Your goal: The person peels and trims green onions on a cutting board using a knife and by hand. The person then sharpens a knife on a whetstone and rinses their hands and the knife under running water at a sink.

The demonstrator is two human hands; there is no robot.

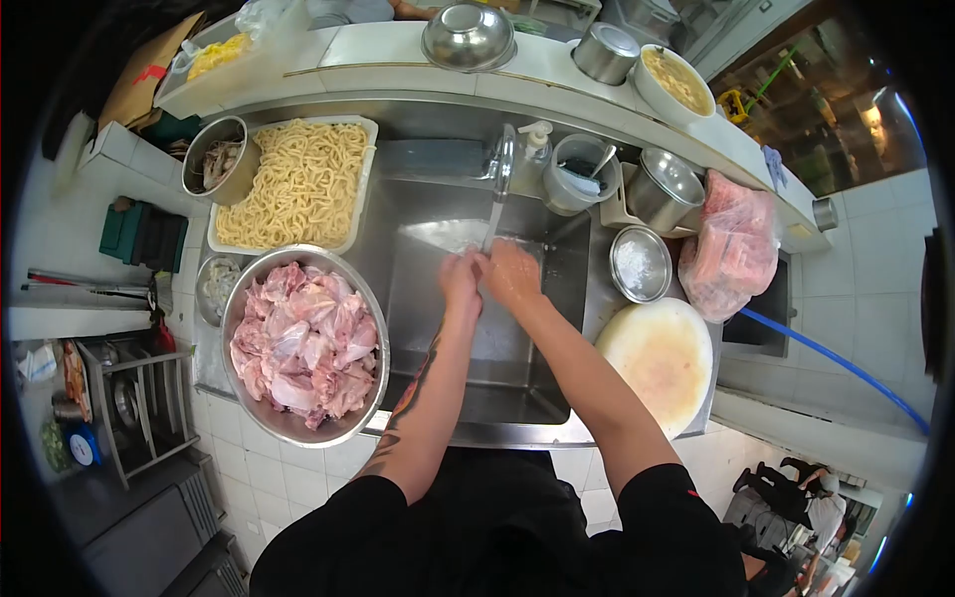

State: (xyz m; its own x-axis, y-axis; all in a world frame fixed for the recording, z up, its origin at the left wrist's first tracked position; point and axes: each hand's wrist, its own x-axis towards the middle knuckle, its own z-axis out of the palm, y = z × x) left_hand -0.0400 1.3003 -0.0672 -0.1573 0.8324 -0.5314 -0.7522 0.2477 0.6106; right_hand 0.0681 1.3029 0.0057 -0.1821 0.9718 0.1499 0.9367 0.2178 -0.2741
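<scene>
both hands, left [460, 280] and right [512, 274], are pressed together, holding nothing, right under the tap [500, 169], over the sink [517, 398]; water falls straight onto them.

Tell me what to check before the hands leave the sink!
1. Water runs from the tap: ok.
2. Left hand and right hand together under the stream: ok.
3. Hands hold nothing: ok.
4. Hands clean: cannot tell.
5. Soap bottle beside the tap: ok.
6. Bowl of meat sits steady by the sink: ok.
</scene>
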